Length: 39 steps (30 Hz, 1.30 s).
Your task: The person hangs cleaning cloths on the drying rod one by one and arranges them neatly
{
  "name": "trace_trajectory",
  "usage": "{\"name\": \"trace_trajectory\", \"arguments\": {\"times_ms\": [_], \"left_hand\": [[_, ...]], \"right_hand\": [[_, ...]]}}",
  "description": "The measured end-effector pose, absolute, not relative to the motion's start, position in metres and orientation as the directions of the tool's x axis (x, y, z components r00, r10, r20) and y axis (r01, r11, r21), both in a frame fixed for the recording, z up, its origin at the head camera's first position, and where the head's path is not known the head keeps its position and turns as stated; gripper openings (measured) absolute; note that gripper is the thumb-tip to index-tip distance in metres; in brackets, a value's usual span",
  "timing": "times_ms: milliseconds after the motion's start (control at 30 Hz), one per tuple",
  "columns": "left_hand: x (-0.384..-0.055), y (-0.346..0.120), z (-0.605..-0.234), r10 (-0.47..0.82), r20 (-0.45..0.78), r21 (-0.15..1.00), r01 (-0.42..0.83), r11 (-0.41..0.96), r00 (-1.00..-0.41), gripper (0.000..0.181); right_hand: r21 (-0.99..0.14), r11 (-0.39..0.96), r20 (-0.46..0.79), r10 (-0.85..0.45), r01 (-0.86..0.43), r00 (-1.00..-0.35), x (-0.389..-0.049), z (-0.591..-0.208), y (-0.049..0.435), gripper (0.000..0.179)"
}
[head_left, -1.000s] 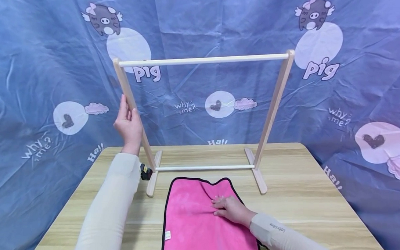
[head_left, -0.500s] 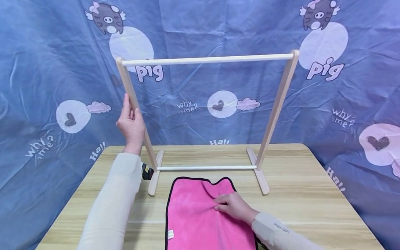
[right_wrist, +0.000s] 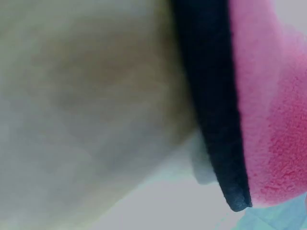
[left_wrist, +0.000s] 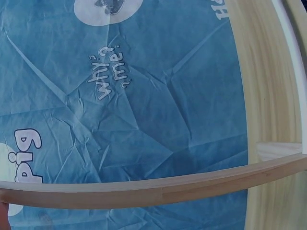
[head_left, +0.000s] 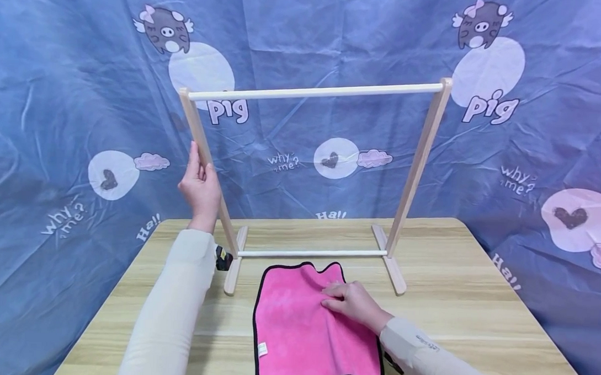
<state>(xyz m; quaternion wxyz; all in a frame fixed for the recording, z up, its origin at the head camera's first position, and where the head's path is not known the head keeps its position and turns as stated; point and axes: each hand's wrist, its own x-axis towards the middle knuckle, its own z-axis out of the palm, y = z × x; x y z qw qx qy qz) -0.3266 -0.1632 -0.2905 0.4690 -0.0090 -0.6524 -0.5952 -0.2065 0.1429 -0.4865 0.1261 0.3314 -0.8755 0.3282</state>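
Note:
My left hand (head_left: 202,188) holds the left post of a light wooden rack (head_left: 316,92), fingers on its outer side and thumb in front. That post (left_wrist: 163,193) crosses the lower part of the left wrist view. With its fingertips, my right hand (head_left: 358,306) pinches a pink towel (head_left: 296,322) at a raised fold right of its middle. Black edging and a small white label (head_left: 262,349) show on the towel, which lies on the table before the rack. Close up in the right wrist view, the black edging (right_wrist: 211,96) hangs beside the pink pile.
The rack stands on two wooden feet (head_left: 388,268), joined by a thin white lower bar (head_left: 312,253). Behind the wood-grain table (head_left: 455,303) hangs a blue printed curtain (head_left: 275,197). A small black device (head_left: 223,258) is at my left wrist, near the left foot.
My right fingers have gone from lying spread on the towel to pinching it. The towel is bunched and slightly drawn up, its near edge now showing. My left hand keeps hold of the post.

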Motion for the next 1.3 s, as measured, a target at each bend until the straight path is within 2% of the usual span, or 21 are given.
{"name": "trace_trajectory", "arguments": {"times_ms": [133,533,1000,1300], "left_hand": [[-0.326,-0.163,-0.292,-0.545,0.626,0.766,0.57,0.297,-0.557,0.052],[-0.325,-0.163,-0.292,-0.531,0.633,0.758,0.591,0.276,-0.563,0.051],[-0.324,-0.162,-0.291,-0.534,0.645,0.754,0.566,0.333,-0.546,0.052],[-0.323,-0.163,-0.291,-0.52,0.662,0.742,0.573,0.348,-0.54,0.051]], "right_hand": [[-0.467,0.543,0.485,-0.502,-0.698,-0.716,-0.208,-0.481,0.141,0.017],[-0.435,0.517,0.541,-0.505,-0.737,-0.673,-0.21,-0.463,0.14,0.018],[-0.448,0.52,0.578,-0.452,-0.727,-0.679,-0.211,-0.44,0.14,0.021],[-0.492,0.52,0.572,-0.412,-0.698,-0.709,-0.214,-0.429,0.142,0.025]]}}
